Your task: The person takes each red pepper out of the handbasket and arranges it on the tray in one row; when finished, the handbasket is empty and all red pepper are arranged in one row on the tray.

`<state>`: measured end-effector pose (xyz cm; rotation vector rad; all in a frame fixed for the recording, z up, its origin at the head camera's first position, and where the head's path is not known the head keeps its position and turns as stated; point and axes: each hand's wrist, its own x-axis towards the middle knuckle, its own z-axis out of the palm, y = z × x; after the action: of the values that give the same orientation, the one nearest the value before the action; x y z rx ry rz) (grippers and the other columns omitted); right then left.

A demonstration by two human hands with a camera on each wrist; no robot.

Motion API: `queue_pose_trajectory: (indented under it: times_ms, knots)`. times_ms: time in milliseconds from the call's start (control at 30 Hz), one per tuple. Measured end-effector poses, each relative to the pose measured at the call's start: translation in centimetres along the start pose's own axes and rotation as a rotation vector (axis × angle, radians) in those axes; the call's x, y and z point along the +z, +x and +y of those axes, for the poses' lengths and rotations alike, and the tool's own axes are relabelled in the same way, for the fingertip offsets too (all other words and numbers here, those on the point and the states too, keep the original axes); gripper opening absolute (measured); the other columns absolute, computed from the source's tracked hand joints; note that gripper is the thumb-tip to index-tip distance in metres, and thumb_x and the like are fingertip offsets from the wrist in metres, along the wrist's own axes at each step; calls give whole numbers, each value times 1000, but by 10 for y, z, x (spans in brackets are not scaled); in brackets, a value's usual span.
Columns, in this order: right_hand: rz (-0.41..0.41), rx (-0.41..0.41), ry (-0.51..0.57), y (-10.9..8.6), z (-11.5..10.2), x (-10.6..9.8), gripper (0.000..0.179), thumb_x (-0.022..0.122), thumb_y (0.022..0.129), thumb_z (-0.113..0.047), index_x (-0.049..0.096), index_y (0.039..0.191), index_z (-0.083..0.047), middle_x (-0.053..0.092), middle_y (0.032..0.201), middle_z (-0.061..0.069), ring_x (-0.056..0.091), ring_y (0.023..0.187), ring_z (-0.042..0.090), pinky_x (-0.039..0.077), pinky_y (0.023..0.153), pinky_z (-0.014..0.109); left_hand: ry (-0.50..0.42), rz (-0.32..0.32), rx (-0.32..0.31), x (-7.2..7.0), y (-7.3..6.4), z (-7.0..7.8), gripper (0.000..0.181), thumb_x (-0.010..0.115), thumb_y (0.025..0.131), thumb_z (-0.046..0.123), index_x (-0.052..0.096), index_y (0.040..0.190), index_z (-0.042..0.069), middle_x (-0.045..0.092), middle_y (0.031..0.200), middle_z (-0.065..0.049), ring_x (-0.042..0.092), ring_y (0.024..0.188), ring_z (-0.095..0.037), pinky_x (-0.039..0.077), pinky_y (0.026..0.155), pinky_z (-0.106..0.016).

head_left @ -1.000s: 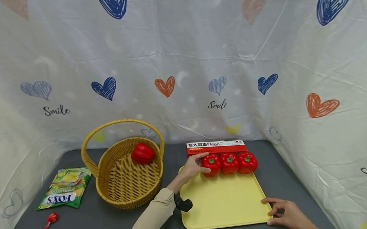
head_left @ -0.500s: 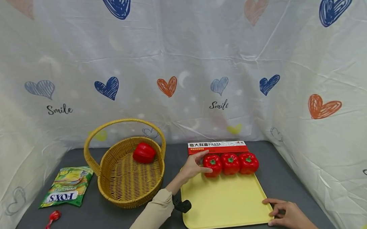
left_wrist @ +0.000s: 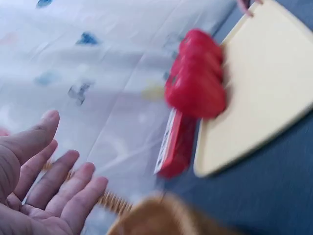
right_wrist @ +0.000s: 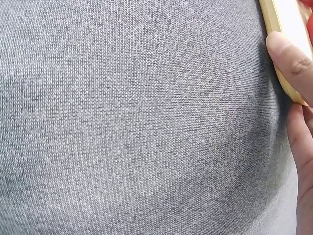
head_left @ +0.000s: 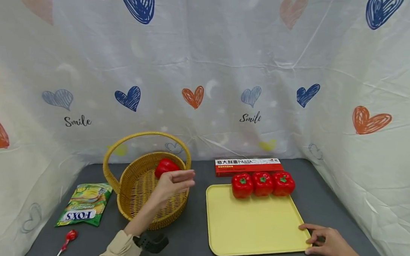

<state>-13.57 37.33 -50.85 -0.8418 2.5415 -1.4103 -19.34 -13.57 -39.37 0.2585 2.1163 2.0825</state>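
My left hand (head_left: 174, 184) is in the air over the right side of a yellow wicker basket (head_left: 126, 185), fingers extended. The left wrist view shows the same hand (left_wrist: 46, 181) with its palm visible and nothing in it. Inside the basket lies one red bell pepper (head_left: 165, 166). On the right, my right hand (head_left: 326, 243) holds the front right corner of a yellow tray (head_left: 255, 227). The right wrist view has its thumb (right_wrist: 288, 56) against the tray's rim. Three red bell peppers, a left one (head_left: 242, 185), a middle one (head_left: 263, 184) and a right one (head_left: 283, 183), stand along the tray's back edge.
Behind the peppers lies a red and white pasta box (head_left: 247, 166). A green and yellow FOX'S bag (head_left: 85, 203) is left of the basket, with a red lollipop (head_left: 71, 235) in front of it. A printed curtain (head_left: 213, 75) closes off the back and sides.
My left hand has come off the left pepper on the tray and moved left to above the basket. The peppers stay in place, and my right hand remains at the tray corner.
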Motion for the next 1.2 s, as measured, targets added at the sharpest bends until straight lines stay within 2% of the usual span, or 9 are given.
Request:
queue_pose_trajectory:
  times_ms: [100, 233, 433, 567, 667, 800, 933, 1067, 1200]
  knots:
    - [-11, 8, 9, 1, 0, 0, 15, 78, 75, -3, 65, 75, -8, 59, 118, -24, 67, 82, 7, 55, 65, 20, -55, 85, -93, -33, -4, 0, 49, 65, 93, 15, 50, 135, -6, 57, 130, -19, 61, 112, -25, 53, 88, -36]
    - [-19, 10, 12, 1, 1, -1, 13, 78, 76, -1, 66, 76, -8, 58, 118, -25, 67, 82, 6, 55, 65, 20, -83, 164, -207, -70, 2, -3, 56, 58, 97, 26, 42, 141, -5, 51, 136, -20, 59, 116, -25, 54, 86, -32]
    - [-21, 16, 17, 0, 1, -1, 13, 77, 76, 0, 65, 76, -7, 58, 119, -26, 66, 82, 6, 55, 64, 20, 18, 245, -308, -103, 22, -17, 62, 52, 99, 34, 40, 139, -12, 51, 133, -26, 54, 120, -36, 51, 90, -39]
    - [-28, 41, 42, 0, -1, 0, 12, 76, 78, -1, 65, 76, -4, 59, 118, -25, 67, 82, 7, 56, 66, 21, 115, 242, -367, -111, 29, -25, 61, 46, 102, 33, 42, 131, -21, 55, 124, -32, 61, 109, -37, 51, 90, -44]
    - [-29, 66, 44, 1, -3, 0, 12, 77, 78, -4, 65, 76, -4, 60, 117, -25, 67, 83, 7, 56, 66, 21, 157, 260, -408, -112, 33, -29, 65, 48, 101, 35, 42, 128, -24, 61, 111, -35, 71, 84, -28, 56, 81, -39]
    - [-25, 80, 29, 0, -5, -1, 13, 77, 78, -6, 65, 76, -6, 60, 117, -25, 67, 83, 6, 56, 66, 21, 165, 310, -423, -108, 39, -33, 69, 51, 99, 36, 36, 126, -26, 62, 98, -34, 68, 61, -15, 58, 72, -32]
    - [-18, 56, -15, 3, -6, 0, 14, 79, 76, -9, 65, 75, -10, 61, 117, -23, 67, 83, 5, 55, 65, 20, 154, 382, -404, -104, 45, -39, 73, 53, 98, 33, 28, 130, -27, 60, 97, -31, 65, 59, -15, 58, 70, -32]
    - [-27, 52, 23, 3, -4, 0, 13, 78, 76, -5, 65, 76, -7, 60, 118, -23, 66, 84, 7, 55, 66, 21, 156, 445, -398, -102, 51, -46, 74, 56, 96, 32, 28, 133, -26, 62, 91, -26, 64, 58, -15, 59, 68, -33]
    - [-25, 63, 35, 1, -3, -1, 11, 77, 77, -2, 66, 76, -6, 60, 118, -24, 66, 84, 8, 55, 67, 21, 174, 472, -380, -99, 55, -51, 75, 58, 94, 34, 31, 134, -25, 62, 90, -26, 66, 60, -16, 59, 69, -35]
